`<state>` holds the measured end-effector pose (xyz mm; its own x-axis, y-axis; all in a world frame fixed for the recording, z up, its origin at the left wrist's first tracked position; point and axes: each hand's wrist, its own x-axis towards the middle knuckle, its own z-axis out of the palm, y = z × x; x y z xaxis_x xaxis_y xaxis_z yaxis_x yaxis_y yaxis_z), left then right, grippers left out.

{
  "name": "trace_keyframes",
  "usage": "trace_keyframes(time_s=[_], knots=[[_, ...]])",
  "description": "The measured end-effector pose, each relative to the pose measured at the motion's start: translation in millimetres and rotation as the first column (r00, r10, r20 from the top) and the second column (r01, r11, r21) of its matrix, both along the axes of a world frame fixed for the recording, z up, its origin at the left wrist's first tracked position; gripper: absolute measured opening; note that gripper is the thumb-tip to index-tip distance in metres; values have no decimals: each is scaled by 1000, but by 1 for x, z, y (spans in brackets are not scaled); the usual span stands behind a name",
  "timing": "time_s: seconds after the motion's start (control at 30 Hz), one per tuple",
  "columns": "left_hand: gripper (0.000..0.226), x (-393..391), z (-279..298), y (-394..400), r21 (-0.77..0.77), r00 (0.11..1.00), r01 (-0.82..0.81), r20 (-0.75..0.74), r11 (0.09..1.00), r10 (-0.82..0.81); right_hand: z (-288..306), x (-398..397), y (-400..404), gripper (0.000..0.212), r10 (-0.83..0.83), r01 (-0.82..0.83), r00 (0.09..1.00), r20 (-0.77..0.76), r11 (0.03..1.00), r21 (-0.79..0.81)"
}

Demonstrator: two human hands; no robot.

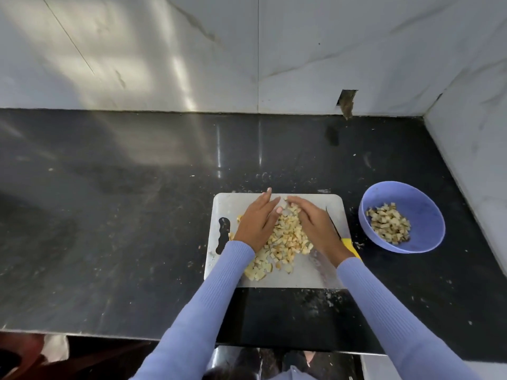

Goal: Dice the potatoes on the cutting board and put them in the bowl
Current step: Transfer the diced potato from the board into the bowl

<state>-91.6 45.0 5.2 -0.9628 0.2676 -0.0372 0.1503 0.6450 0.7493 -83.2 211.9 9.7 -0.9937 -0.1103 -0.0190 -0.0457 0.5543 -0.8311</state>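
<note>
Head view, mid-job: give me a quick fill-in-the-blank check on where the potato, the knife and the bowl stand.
1. Both hands, left hand and right hand, cup the pile of diced potato on the ____.
2. The blue bowl stands to the ____ of the cutting board.
3. The knife with the yellow handle lies on the board's ____ edge, in neither hand.
4. The bowl already holds some ____ pieces.

Missing words: cutting board; right; right; potato

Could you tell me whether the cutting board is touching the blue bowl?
Apart. The head view shows a strip of dark counter between the cutting board and the blue bowl.
</note>
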Motion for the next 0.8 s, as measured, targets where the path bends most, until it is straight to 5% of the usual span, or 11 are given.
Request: trace_keyframes(time_s=[0.13,0.23,0.33,0.57,0.7,0.8], knots=[[47,-4,-7,6,-54,995,103,2,993,-103,-4,21,5,34,112,-113,988,-104,994,-2],[50,3,-3,6,18,993,107,-49,994,-106,-5,22,8,34,-80,59,988,-129,986,-158],[66,8,1,6,42,993,107,-43,993,-106,-6,1,6,33,-163,144,974,-156,982,-123],[46,17,5,6,256,994,-91,-40,962,105,-17,0,10,40,148,-143,985,-85,988,54],[44,17,8,7,305,983,-164,-26,938,181,-17,23,19,37,-133,111,987,-93,972,-207],[63,21,-2,25,197,992,-123,4,973,124,-20,28,10,43,-282,272,958,-47,950,-153]])
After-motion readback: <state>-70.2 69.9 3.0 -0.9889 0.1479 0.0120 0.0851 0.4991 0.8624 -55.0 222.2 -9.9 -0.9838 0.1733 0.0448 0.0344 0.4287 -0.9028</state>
